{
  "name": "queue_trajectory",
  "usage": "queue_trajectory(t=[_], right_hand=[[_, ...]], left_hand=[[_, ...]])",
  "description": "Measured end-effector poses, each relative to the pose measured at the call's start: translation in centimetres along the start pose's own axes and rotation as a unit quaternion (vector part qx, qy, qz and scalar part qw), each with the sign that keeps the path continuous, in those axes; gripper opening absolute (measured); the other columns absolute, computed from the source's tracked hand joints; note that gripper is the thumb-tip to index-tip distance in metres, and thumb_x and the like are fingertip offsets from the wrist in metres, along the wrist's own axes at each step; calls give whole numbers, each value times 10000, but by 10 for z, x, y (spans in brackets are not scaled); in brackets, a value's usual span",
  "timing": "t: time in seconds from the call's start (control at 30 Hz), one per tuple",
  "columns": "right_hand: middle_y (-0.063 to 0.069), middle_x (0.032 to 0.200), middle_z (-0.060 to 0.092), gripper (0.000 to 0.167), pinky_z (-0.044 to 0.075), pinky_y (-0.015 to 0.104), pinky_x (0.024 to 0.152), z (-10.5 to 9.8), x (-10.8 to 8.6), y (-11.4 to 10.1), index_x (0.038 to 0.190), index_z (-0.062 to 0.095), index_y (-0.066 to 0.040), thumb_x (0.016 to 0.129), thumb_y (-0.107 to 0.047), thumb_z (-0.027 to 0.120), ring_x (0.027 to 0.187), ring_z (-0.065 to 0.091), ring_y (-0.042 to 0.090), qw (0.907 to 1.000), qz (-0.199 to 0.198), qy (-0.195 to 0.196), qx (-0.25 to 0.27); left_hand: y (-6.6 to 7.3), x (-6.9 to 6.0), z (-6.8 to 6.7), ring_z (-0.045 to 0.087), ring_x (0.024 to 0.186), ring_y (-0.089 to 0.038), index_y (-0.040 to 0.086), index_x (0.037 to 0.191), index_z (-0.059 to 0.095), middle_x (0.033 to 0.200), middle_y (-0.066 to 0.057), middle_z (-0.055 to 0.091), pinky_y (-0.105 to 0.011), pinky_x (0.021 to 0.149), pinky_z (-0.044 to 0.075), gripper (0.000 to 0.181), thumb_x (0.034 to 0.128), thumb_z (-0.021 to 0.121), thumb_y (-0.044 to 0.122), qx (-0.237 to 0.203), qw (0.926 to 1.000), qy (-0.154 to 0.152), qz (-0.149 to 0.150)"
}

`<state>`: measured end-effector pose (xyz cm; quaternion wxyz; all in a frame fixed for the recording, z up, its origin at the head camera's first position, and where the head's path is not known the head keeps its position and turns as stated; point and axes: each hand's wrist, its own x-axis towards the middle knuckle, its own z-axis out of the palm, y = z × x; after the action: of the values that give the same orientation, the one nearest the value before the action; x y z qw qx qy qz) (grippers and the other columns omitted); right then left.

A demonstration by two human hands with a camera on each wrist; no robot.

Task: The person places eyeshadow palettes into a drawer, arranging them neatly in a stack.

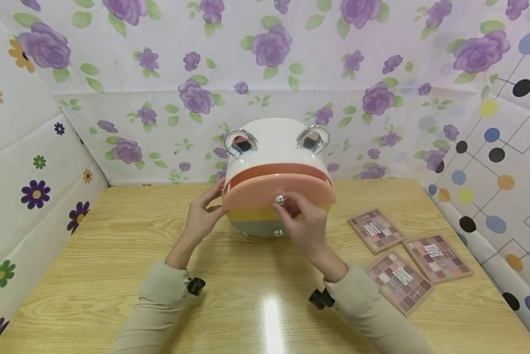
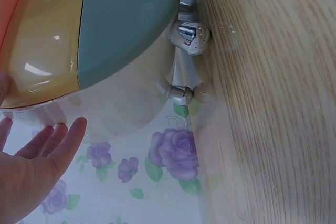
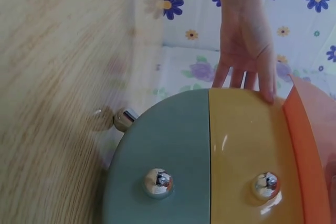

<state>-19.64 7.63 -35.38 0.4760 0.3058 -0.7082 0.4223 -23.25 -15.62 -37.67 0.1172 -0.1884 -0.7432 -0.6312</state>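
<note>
Right hand point(image 1: 307, 223) pinches the small chrome ball knob point(image 1: 280, 199) of the glossy coral curved drawer point(image 1: 247, 191), partway out of the rounded white cabinet point(image 1: 276, 140) on the tabletop point(image 1: 229, 290); left hand point(image 1: 201, 217) touches cabinet's side, fingers extended. Probably light, stiff, slick plastic; pull by knob.

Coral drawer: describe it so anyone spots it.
On the wooden table stands a rounded white cabinet. Topmost in its front is the coral drawer, its knob held by the right hand. It alone juts out; the yellow drawer and green drawer below sit flush.

Head view faces forward-down; close wrist views share yellow drawer point(image 2: 50, 40)
</note>
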Motion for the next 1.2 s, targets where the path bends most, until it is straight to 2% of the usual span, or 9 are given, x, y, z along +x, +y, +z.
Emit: queue_trajectory(t=[0.17, 0.4, 0.63, 0.73, 0.83, 0.93, 1.0, 1.2], right_hand=[[95, 680, 661, 212, 466, 175, 439, -4, -3, -7, 871, 633, 38, 693, -14, 735, 493, 590, 133, 9999, -117, 30, 55], [88, 673, 660, 195, 464, 172, 443, -11, -8, -16, 873, 635, 29, 741, -88, 718, 489, 585, 130, 9997, -238, 40, 87], [95, 646, 646, 207, 460, 173, 431, -16, -10, -24, 858, 632, 34, 814, -162, 680, 466, 567, 135, 9991, -361, 129, 194], [89, 657, 652, 222, 467, 173, 445, -18, -11, -27, 862, 635, 36, 829, -182, 666, 480, 574, 131, 9988, -433, 135, 193], [83, 660, 654, 237, 470, 177, 452, -20, -12, -30, 868, 637, 35, 845, -201, 650, 489, 580, 128, 9986, -486, 133, 168], [70, 650, 652, 238, 470, 178, 450, -22, -13, -33, 871, 642, 28, 847, -209, 648, 484, 577, 117, 9983, -555, 152, 104], [61, 649, 651, 235, 469, 181, 452, -24, -14, -35, 872, 645, 23, 845, -210, 651, 486, 574, 111, 9980, -601, 162, 63], [58, 676, 658, 228, 473, 175, 469, -29, -17, -39, 867, 648, 21, 843, -206, 654, 508, 580, 107, 9976, -674, 111, 61]], left_hand=[[-1, 1, -1, 494, 1102, -101, 56, 1353, 434, 1346, -110, 452, -298, 843, 490, 562, 829, 618, -26, 35, 10000, -34, 31], [1, 0, -3, 483, 1122, -136, 46, 1361, 415, 1340, -149, 446, -259, 831, 492, 572, 830, 599, -61, -55, 9997, -205, 81], [-1, -2, -10, 499, 1108, -98, -9, 1354, 403, 1304, -122, 487, -260, 836, 490, 464, 904, 516, 1, -448, 9975, -518, 177], [-1, -2, -10, 539, 1056, -86, -24, 1334, 426, 1255, -86, 533, -266, 808, 504, 413, 937, 485, 72, -479, 9979, -419, 86], [-1, 0, -8, 572, 997, -70, -26, 1307, 464, 1223, -117, 554, -271, 781, 516, 392, 937, 495, 102, -481, 9987, -158, -71], [-2, 2, -5, 591, 951, -62, -47, 1278, 488, 1203, -183, 552, -269, 762, 522, 374, 924, 511, 68, -506, 9986, 85, -97], [-3, 2, -3, 598, 932, -60, -65, 1264, 493, 1183, -176, 565, -263, 748, 525, 365, 915, 516, 38, -531, 9984, 189, -52], [-3, 2, -2, 605, 918, -58, -82, 1255, 493, 1081, 74, 611, -254, 745, 524, 365, 904, 523, 13, -707, 9972, 241, 47]])
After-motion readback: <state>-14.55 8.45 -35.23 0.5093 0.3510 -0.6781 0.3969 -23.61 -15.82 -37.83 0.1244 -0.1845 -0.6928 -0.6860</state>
